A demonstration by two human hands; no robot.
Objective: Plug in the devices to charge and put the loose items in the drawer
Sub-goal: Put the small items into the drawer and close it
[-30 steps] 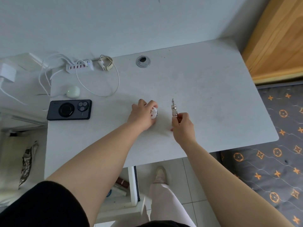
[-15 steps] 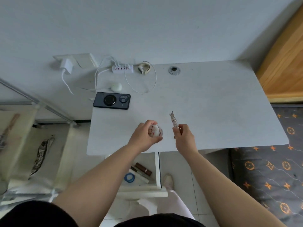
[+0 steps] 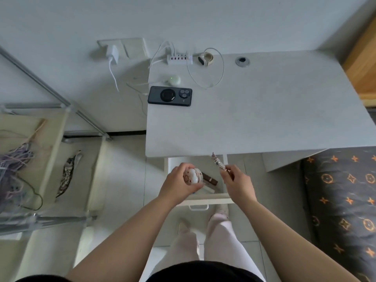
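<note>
To do this step well, I think I should lower both items right down into the drawer (image 3: pixel 203 201) before letting go, setting the round one where it cannot roll and laying the slim one flat beside what already lies there. My left grip (image 3: pixel 179 185) is curled round a small round patterned case (image 3: pixel 192 175), fingers and thumb wrapped over it, holding it above the open drawer. My right grip (image 3: pixel 237 183) pinches the lower end of a slender ornate hairpin (image 3: pixel 218 162) between thumb and fingertips; its decorated end points up and away, toward the front edge of the surface (image 3: pixel 264 119). Neither item touches the drawer yet, as far as I can judge. Inside the drawer, just beside the case, I see a dark brown stick-shaped item (image 3: pixel 209 178) on something white; the rest is hidden by my hands. Further out on the surface, a dark phone (image 3: pixel 169 96) lies flat near the left edge, with white earbuds case (image 3: pixel 174 79), a multi-port charger (image 3: pixel 179 59) and a watch-like band (image 3: pixel 205 58) on a looped cable toward the wall.
</note>
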